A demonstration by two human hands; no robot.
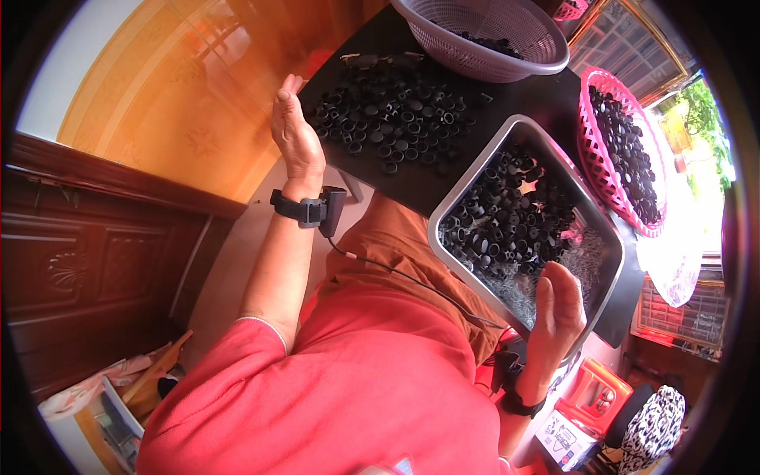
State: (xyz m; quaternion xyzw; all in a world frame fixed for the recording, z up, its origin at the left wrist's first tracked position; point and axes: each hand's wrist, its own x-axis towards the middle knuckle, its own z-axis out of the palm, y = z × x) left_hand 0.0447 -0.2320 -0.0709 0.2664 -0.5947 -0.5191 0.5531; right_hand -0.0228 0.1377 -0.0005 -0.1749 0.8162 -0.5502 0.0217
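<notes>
My left hand (298, 138) is raised at the left edge of the black table (507, 99), fingers stretched out with nothing in them. Just right of it, small black plastic rings and round caps (400, 119) lie spread over the tabletop. A grey rectangular tray (450, 252) stands tilted toward me, filled with similar black plastic parts (507, 210) and, at its near side, thin clear pieces (584, 265). Over the tray's near edge is my right hand (560, 309), its palm turned inward and fingers straight, holding nothing visible. Whether it touches the rim I cannot tell.
A purple-grey mesh basket (475, 47) with black parts stands at the far side. A pink woven basket (594, 150) full of black caps sits at the right. A cable (404, 277) runs from my left wrist across my lap. An orange-red box (595, 396) is at lower right.
</notes>
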